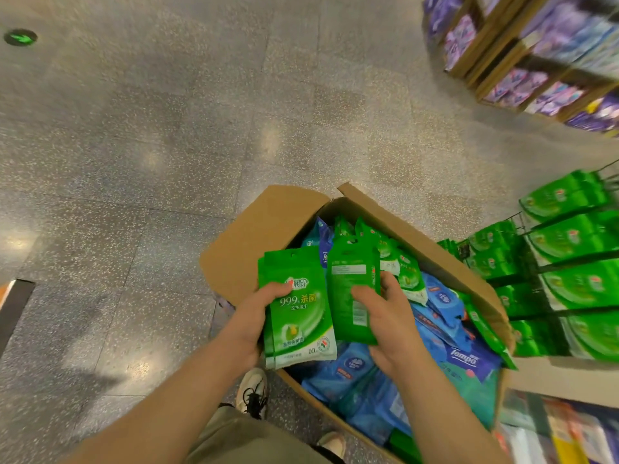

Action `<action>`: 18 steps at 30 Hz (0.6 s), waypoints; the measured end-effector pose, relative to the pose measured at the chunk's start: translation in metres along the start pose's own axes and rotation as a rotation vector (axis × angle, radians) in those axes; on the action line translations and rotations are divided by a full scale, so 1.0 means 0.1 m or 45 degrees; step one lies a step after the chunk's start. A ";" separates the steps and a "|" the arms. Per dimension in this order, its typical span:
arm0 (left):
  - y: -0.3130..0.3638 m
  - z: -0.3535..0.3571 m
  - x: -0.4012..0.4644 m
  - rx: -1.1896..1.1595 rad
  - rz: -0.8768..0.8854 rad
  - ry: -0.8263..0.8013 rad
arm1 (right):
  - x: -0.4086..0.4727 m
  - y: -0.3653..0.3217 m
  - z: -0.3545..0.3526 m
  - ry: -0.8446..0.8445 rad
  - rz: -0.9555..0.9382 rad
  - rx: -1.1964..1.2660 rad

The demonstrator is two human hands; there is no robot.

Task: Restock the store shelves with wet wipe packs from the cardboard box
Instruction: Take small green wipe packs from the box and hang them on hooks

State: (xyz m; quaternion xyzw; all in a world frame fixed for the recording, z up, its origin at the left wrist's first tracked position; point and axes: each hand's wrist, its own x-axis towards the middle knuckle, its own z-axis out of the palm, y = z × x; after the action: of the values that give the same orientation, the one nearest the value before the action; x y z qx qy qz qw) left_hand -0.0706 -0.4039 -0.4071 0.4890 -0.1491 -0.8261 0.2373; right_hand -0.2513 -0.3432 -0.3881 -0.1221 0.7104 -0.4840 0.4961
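Head view shows me the left hand point(258, 316) gripping a green wet wipe stack point(298, 309), while the right hand point(385, 316) pinches another green pack point(351, 289) at 3 o'clock of it, both above the open cardboard box point(445, 259).

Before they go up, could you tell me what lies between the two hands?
In the head view, only the green packs: the left hand grips a front-facing stack, the right hand a back-facing pack.
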 end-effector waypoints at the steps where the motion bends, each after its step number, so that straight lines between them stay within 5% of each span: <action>1: -0.01 0.05 0.01 0.006 0.005 -0.005 | -0.07 -0.07 -0.01 -0.110 0.024 0.078; 5: -0.02 0.22 0.04 0.015 -0.013 -0.053 | -0.26 -0.24 -0.06 -0.341 0.016 0.151; 11: -0.07 0.37 0.09 0.019 0.012 0.011 | -0.37 -0.24 -0.13 -0.080 -0.464 -0.786; 18: -0.20 0.68 0.04 -0.028 -0.100 -0.259 | -0.44 -0.20 -0.29 -0.023 -0.460 -0.898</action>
State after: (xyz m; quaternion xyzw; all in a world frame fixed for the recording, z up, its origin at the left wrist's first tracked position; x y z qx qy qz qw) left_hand -0.1370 -0.3886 -0.3869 0.4056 -0.1442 -0.8816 0.1937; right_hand -0.2602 -0.3079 -0.3450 -0.4125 0.7957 -0.2887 0.3367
